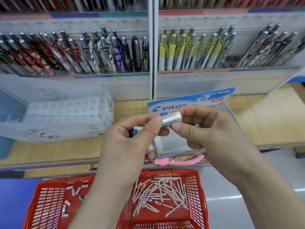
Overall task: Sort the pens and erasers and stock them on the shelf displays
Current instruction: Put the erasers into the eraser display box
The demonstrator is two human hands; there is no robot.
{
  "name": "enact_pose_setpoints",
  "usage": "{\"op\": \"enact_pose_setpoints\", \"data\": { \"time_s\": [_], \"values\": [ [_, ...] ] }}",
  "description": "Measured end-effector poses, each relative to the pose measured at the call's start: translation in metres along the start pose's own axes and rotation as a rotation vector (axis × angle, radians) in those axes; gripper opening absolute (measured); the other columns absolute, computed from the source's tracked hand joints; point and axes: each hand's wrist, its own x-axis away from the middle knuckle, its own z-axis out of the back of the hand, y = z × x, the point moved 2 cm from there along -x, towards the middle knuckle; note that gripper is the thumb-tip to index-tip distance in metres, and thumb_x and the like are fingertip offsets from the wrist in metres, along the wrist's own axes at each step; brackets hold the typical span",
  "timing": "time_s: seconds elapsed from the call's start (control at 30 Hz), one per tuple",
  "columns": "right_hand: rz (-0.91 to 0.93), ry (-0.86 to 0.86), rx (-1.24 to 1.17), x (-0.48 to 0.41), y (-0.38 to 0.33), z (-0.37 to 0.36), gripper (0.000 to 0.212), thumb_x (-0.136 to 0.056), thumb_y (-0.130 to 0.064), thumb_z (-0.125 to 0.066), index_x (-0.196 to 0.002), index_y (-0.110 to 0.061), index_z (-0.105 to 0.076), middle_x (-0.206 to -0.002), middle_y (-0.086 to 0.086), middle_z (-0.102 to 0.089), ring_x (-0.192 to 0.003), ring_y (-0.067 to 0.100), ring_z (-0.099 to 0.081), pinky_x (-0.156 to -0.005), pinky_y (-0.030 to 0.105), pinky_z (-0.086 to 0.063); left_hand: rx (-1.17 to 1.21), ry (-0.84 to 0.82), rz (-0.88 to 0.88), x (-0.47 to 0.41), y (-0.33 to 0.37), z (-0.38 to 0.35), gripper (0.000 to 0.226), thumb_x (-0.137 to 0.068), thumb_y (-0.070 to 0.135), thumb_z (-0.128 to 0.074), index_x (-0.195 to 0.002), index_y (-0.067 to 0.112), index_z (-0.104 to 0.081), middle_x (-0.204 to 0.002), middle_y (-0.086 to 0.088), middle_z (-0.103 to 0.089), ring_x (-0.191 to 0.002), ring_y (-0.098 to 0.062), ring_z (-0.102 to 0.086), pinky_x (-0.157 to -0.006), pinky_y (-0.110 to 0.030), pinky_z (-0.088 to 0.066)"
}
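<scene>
Our left hand and right hand together pinch the small white paper-sleeved eraser, just before the blue-and-white cardboard eraser box. We judge it light, firm and slightly slick, best held by its short ends.

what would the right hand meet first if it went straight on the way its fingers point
The right hand pinches the eraser; past it comes the left hand, probably its thumb.

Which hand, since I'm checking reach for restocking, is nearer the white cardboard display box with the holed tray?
Left. The left hand sits just right of the white cardboard display box; the right hand is farther right, both pinching a small white eraser.
</scene>
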Motion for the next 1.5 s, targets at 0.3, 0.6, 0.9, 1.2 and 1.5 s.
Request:
{"op": "enact_pose_setpoints", "data": {
  "time_s": [0.3, 0.6, 0.9, 1.2, 1.5],
  "values": [
    [-0.108, 0.044, -0.206, -0.002, 0.007, -0.009, 0.03, -0.066, -0.021, -0.07, -0.092, -0.007, -0.075, -0.073, 0.004, -0.062, -0.061, 0.008, -0.047, -0.04, 0.015, -0.029, -0.017, -0.031, 0.017, 0.0, -0.005, -0.008, 0.016, -0.07, 0.039, -0.066, -0.075, 0.025, -0.072, -0.062, -0.001, -0.066, -0.04, -0.011, -0.042, -0.038, -0.017, -0.035],
    [-0.112, 0.081, 0.497, -0.017, 0.002, 0.003, 0.022, -0.095, -0.013, -0.053, -0.101, -0.029, -0.068, -0.077, -0.004, -0.069, -0.058, 0.001, -0.055, -0.051, 0.018, -0.041, -0.436, 0.176, -0.162, -0.024, -0.024, 0.018, 0.011, -0.075, 0.034, -0.074, -0.084, 0.039, -0.071, -0.06, 0.018, -0.061, -0.055, -0.004, -0.053, -0.063, -0.042, -0.057],
    [-0.094, 0.161, 0.785, -0.039, 0.015, -0.006, 0.016, -0.077, -0.034, -0.076, -0.08, -0.019, -0.072, -0.068, -0.003, -0.068, -0.067, 0.015, -0.062, -0.059, 0.028, -0.046, -0.646, 0.079, -0.118, -0.047, -0.03, 0.014, 0.033, -0.074, 0.039, -0.072, -0.106, 0.033, -0.069, -0.077, 0.013, -0.07, -0.071, -0.003, -0.063, -0.067, -0.021, -0.051],
    [-0.08, 0.294, 0.958, -0.043, 0.013, -0.01, 0.028, -0.074, -0.041, -0.077, -0.065, -0.021, -0.06, -0.067, -0.007, -0.062, -0.072, 0.017, -0.06, -0.058, 0.027, -0.045, -0.74, 0.15, -0.128, -0.05, -0.028, 0.005, 0.029, -0.064, 0.041, -0.074, -0.091, 0.033, -0.064, -0.066, 0.013, -0.063, -0.064, -0.01, -0.058, -0.057, -0.025, -0.045],
    [-0.012, 0.292, 0.867, -0.041, 0.018, -0.007, 0.011, -0.083, -0.033, -0.069, -0.078, -0.023, -0.071, -0.068, -0.013, -0.065, -0.069, 0.006, -0.06, -0.055, 0.02, -0.04, -0.774, 0.169, -0.184, -0.047, -0.027, 0.002, 0.022, -0.072, 0.039, -0.073, -0.092, 0.034, -0.065, -0.065, 0.021, -0.055, -0.062, 0.002, -0.052, -0.051, -0.011, -0.035]
  ]
}}
